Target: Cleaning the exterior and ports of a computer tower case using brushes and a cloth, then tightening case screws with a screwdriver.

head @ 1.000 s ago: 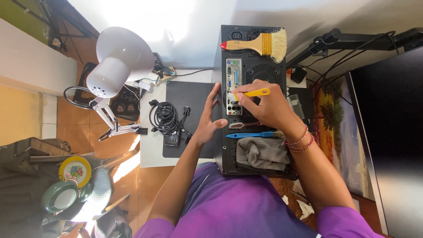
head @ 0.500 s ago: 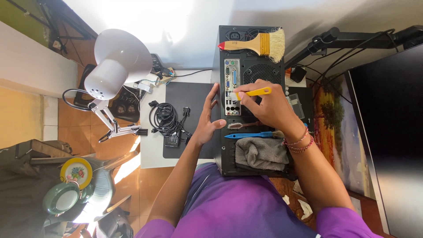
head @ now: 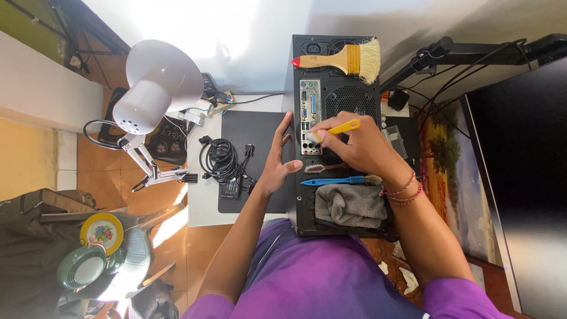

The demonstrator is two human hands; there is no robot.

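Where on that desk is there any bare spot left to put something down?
The dark grey desk mat is bare along its far part, between the coiled black cables and the black computer case. The case's near end is crowded: grey cloth, blue-handled brush, left hand and right hand.

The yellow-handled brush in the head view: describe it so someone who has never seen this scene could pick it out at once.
Find the black computer case lying on the desk, rear panel up. The right hand holds the yellow-handled brush with its pale tip on the silver port panel. The other brushes lie loose: a wide wooden one above, a blue one below.
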